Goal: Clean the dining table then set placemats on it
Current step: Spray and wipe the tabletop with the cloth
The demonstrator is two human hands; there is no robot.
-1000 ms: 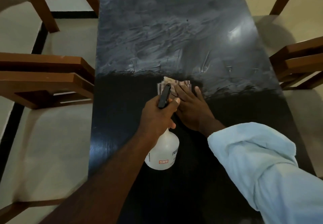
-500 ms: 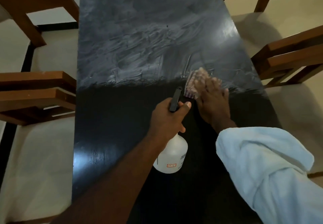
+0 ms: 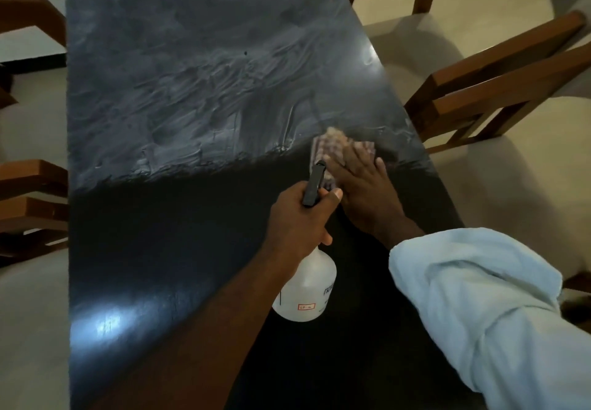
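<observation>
I am wiping the dark dining surface (image 3: 166, 249) near its right edge.
My right hand (image 3: 364, 192) is pressing flat, fingers straight, on what looks like a checked cloth (image 3: 332, 144) at the border of the streaky film. My left hand (image 3: 297, 217) is gripping the spray bottle (image 3: 307, 288) close by, ready for respraying. No placemats are showing.

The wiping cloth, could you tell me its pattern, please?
The cloth is pinkish checked; head view.

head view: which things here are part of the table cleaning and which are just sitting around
In the job:
table, streaky at the far end
cloth, pressed flat under the right hand
bottle, gripped by the left hand

Just around:
right chair
left chair
</observation>
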